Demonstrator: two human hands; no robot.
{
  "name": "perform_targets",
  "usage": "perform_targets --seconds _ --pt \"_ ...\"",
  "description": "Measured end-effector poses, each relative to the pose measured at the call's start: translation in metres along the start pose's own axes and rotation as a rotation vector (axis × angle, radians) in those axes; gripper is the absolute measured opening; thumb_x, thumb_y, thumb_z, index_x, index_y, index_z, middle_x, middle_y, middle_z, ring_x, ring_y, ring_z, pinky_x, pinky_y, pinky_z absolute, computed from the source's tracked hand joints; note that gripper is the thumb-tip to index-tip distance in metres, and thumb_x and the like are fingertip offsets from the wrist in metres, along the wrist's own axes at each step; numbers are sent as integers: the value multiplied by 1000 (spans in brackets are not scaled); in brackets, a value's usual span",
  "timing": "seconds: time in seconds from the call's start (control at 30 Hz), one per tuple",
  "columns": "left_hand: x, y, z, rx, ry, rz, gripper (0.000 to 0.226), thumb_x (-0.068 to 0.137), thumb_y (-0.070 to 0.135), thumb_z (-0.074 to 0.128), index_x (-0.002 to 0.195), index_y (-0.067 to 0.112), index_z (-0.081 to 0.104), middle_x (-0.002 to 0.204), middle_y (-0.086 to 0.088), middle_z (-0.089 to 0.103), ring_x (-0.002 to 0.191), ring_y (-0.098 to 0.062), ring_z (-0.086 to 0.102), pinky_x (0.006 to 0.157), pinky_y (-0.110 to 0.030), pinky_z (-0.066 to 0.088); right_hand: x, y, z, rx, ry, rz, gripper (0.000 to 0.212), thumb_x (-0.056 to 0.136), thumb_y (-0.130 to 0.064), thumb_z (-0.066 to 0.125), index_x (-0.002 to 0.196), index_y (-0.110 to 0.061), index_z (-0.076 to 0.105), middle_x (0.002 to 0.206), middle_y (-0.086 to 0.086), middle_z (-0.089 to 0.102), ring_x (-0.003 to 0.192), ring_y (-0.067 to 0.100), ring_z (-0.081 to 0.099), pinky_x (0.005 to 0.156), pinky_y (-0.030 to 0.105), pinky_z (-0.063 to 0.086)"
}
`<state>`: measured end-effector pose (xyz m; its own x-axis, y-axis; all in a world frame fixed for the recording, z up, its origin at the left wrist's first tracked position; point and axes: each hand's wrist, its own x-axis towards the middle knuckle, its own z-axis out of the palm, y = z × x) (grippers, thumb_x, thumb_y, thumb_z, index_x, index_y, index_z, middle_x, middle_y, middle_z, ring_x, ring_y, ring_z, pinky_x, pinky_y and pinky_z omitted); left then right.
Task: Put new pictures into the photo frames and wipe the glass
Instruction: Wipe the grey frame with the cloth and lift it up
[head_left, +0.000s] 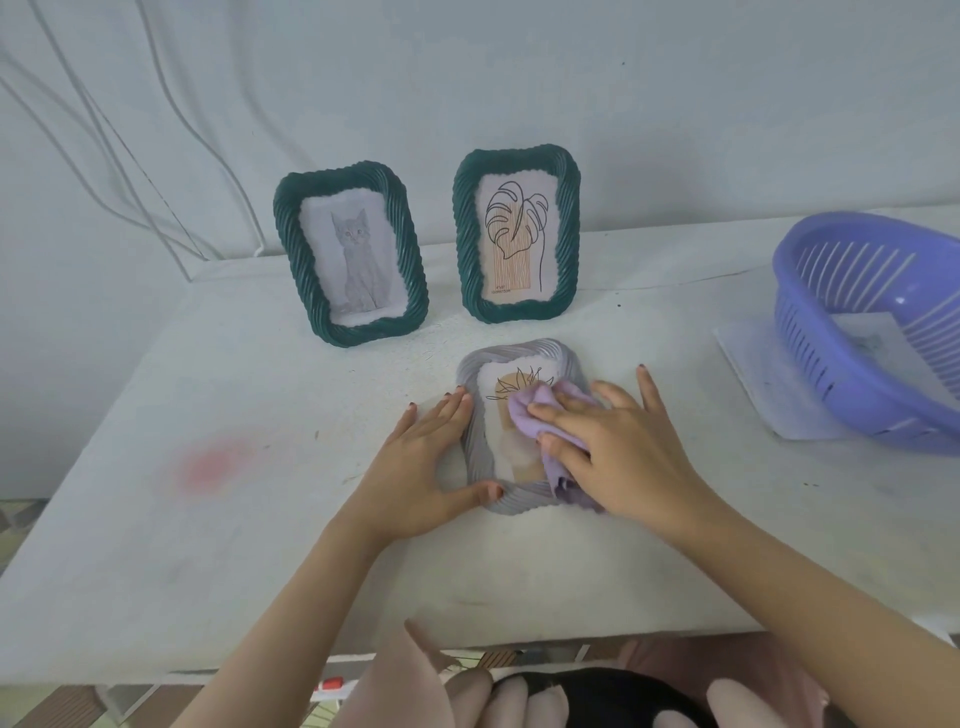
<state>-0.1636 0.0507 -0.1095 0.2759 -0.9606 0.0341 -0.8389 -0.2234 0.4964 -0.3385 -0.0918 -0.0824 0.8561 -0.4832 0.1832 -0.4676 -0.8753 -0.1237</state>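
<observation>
White worktop carries everything, and the grey frame lies flat on it, face up, directly before the person. Well to the right of the grey frame sits a purple slatted basket, resting partly on a sheet of paper. Behind the grey frame stand 2 green frames: the cat frame behind and to its left, the leaf frame straight behind, both upright and already holding pictures. The grey frame shows a plant drawing under its glass, so the step in hand looks like wiping. The left hand lies flat along the grey frame's left edge, fingers straight, thumb against the near rim, steadying it. The right hand is spread over the grey frame's right half, fingers apart, pressing a lilac cloth onto the glass. Next, the cloth probably needs to cover the unwiped left side while the left hand holds the grey frame from sliding.
</observation>
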Motion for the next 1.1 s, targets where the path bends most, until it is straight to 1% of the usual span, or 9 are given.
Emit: perform_targets --seconds 0.13,0.27,0.4,0.47,0.53,0.6,0.8,0.9,1.1 --pt "-2 2 -1 -11 0 0 108 62 82 40 147 21 12 147 18 3 136 10 0 113 -24 -8 36 0 6 21 -70 8 43 96 -43 29 138 -37 38 138 -8 50 133 24 35 112 54 3" --pt "0 3 -2 -65 10 -25 104 63 76 43 147 21 15 149 16 7 135 10 2 112 -22 -8 45 -4 16 105 -71 30 44 94 -47 30 137 -40 38 142 -8 44 137 22 26 111 56 4" --pt "-2 8 -7 -274 92 -83 91 69 68 45 146 27 20 154 12 9 140 4 1 114 -21 -3 26 -15 14 374 73 125 57 82 -59 18 130 -43 46 132 -12 53 128 20 41 109 59 9" --pt "-4 20 -10 -399 257 -100 74 75 61 47 141 33 31 150 15 25 138 4 17 112 -14 13 17 -24 10 565 163 205 52 84 -58 23 124 -41 53 116 -20 60 115 15 52 108 61 16" --pt "-4 35 -15 -616 346 -150 51 78 54 51 126 40 42 131 11 52 120 -1 48 99 -14 36 11 -34 6 683 219 248 48 85 -57 29 118 -39 59 101 -19 63 105 12 57 106 62 21" --pt "0 49 -19 -907 321 -270 40 84 42 59 119 32 44 109 -1 66 99 -14 65 85 -25 51 8 -40 6 690 180 249 50 84 -58 29 118 -38 60 115 -13 63 116 13 52 109 59 16" --pt "5 48 -18 -935 308 -456 38 80 2 66 108 21 48 91 -5 68 70 -13 65 65 -24 54 8 -33 17 888 187 214 58 85 -48 21 103 -26 71 126 -1 60 125 11 46 106 41 33" --pt "2 40 -24 -1049 319 -473 34 79 -6 61 101 18 53 82 -7 68 71 -21 60 63 -28 49 7 -17 21 800 220 280 54 86 -45 23 105 -27 70 126 6 60 127 17 44 106 43 34" --pt "-8 8 -55 -1046 514 -531 32 81 -9 51 93 20 57 62 5 69 54 -8 59 49 -17 44 1 9 31 442 243 354 50 84 -44 28 112 -29 66 111 16 64 114 36 51 96 53 38"
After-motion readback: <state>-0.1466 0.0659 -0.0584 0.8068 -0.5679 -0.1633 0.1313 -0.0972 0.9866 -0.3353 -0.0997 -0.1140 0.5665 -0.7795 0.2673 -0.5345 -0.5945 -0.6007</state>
